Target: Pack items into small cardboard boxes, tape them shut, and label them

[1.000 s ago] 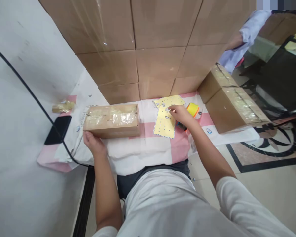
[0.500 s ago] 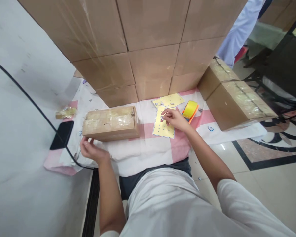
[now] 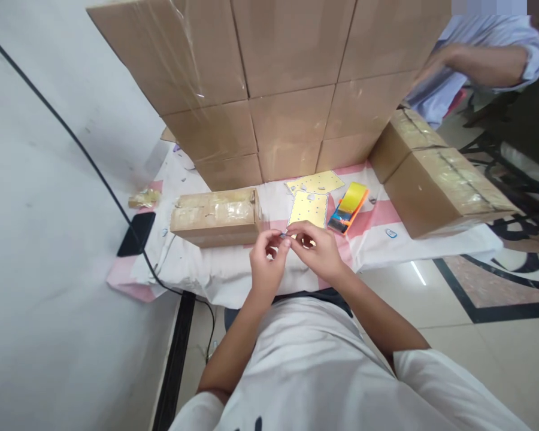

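My left hand [image 3: 266, 258] and my right hand [image 3: 315, 251] meet in front of my chest, fingertips pinched together on a tiny sticker [image 3: 286, 235] that is hard to make out. Just beyond them a yellow sticker sheet [image 3: 309, 209] lies on the pink-and-white cloth [image 3: 377, 216], with a second yellow sheet [image 3: 315, 182] behind it. A yellow and orange tape dispenser [image 3: 347, 208] lies to the right of the sheets. A small taped cardboard box [image 3: 215, 216] sits to the left of my hands.
A wall of stacked cardboard cartons [image 3: 287, 78] stands behind the cloth. A larger taped carton [image 3: 435, 179] sits at the right. A black cable [image 3: 94, 167] and a black phone [image 3: 137, 233] lie at the left. Another person's arm [image 3: 480, 60] reaches in at top right.
My left hand left the small box and came to the middle. My right hand lifted off the yellow sheet and drew back, and both now pinch the small sticker.
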A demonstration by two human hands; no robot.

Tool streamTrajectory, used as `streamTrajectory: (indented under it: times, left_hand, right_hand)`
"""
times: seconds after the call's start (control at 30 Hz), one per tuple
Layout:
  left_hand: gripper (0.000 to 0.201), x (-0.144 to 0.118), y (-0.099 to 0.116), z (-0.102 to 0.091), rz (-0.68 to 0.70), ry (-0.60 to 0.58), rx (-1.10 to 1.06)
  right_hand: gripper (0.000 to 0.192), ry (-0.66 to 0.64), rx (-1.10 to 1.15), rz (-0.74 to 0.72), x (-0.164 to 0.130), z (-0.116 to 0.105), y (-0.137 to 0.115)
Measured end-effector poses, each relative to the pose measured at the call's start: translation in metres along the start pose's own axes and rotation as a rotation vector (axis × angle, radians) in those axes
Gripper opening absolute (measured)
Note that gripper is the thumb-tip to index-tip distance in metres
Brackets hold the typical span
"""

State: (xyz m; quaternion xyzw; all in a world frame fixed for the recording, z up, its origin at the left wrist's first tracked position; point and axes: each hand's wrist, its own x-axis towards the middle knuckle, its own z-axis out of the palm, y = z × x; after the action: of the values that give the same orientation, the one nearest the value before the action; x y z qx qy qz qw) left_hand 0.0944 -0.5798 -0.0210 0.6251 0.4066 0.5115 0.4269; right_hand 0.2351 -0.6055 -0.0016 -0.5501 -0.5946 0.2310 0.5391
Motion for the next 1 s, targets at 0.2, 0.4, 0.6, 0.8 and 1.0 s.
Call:
streamTrajectory:
  times: [0.2, 0.4, 0.6, 0.8, 1.0]
  left_hand:
    - [0.029, 0.009, 0.003, -0.009, -0.097, -0.103, -0.171]
    - [0.027, 0.005, 0.010, -0.011, -0.048, -0.170, -0.196]
    - [0.026, 0.003, 0.017, -0.009, -0.035, -0.188, -0.167]
    - [0.026, 0.002, 0.017, -0.008, -0.051, -0.149, -0.136]
    - [0.013, -0.001, 0.017, -0.015, 0.152, -0.084, 0.041]
  right_hand:
    - [0.019, 0.024, 0.246, 0.140, -0.013, 0.000, -0.012]
    - [0.032, 0.095, 0.485, 0.218, -0.010, -0.006, -0.024]
    - [0.031, 0.143, 0.499, 0.222, -0.013, -0.009, -0.028]
    - [0.031, 0.129, 0.494, 0.238, -0.017, -0.011, -0.025]
    - [0.031, 0.077, 0.492, 0.238, -0.019, -0.016, -0.022]
